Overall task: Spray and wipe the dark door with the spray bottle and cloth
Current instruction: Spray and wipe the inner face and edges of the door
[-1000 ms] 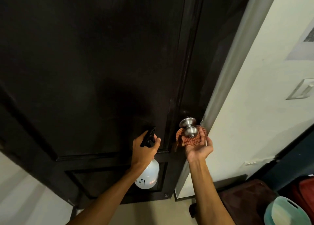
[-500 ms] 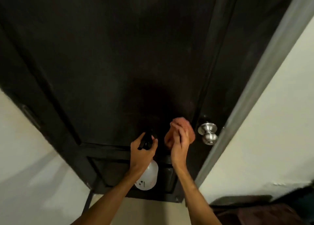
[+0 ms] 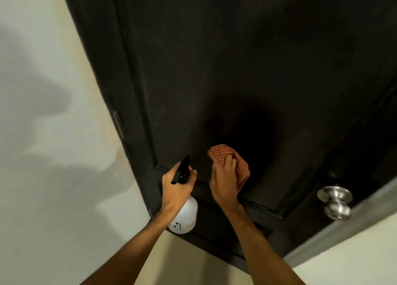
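Head view, looking forward and down at close range. Facing a dark door (image 3: 236,59) filling most of the frame, with pale wall (image 3: 43,134) to its left.

Gripping a white spray bottle (image 3: 184,216) in the left hand (image 3: 175,190), fingers wrapping its neck and black nozzle pointing up at the door, seemingly being held ready for a spritz.

Pressing a bunched orange checked cloth (image 3: 227,157) against the door's upper panel with the right hand (image 3: 223,183). Curling fingers over the fabric, probably wadding it into a thick pad for rubbing. Working just above the panel's lower moulding, close beside the bottle, hands near each other but not touching.

Showing a silver door knob (image 3: 335,201) well apart to the right, near the door's edge.

Appearing to be mid-wipe, judging from the pose. Showing no wet streaks on the dark finish.
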Available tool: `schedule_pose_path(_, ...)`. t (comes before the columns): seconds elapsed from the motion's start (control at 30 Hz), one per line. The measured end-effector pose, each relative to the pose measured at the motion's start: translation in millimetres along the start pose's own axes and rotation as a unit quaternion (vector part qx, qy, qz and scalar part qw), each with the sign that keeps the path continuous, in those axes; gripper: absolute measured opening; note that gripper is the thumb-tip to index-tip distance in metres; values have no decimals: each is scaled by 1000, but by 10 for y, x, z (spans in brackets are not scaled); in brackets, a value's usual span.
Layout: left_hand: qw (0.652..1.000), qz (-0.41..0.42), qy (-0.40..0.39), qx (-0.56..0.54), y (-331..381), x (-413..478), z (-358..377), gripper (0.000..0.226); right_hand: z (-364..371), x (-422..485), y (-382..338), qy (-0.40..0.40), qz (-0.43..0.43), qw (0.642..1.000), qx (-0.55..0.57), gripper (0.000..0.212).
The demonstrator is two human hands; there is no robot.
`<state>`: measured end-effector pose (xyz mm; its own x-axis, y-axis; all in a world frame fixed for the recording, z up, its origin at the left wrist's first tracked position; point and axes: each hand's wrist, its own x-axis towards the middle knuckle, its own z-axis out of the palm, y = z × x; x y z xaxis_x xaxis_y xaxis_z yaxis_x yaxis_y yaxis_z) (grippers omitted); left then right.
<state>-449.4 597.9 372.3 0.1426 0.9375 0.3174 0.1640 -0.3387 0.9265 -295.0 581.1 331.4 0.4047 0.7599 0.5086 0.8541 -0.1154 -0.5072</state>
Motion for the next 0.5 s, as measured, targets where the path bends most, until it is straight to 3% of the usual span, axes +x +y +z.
schedule_pose_path(0.1,999,-20,25,14,-159,0,-340,12,215,135,-196,4,-22,999,-24,46)
schedule_pose_path(0.2,998,-34,41,33,-390,-72,-728,10,664,67,-371,-141,-66,986,-64,58)
schedule_pose_path(0.27,997,-46,47,44,-589,-147,-1012,8,963,-168,-510,-197,-78,977,-36,45)
schedule_pose_path(0.37,995,-70,57,53,-829,-267,-1372,8,1215,-606,-652,-236,21,964,119,30)
schedule_pose_path(0.5,988,-102,94,69,-1227,-634,-2067,5,1477,-1158,-1153,-323,84,923,193,41)
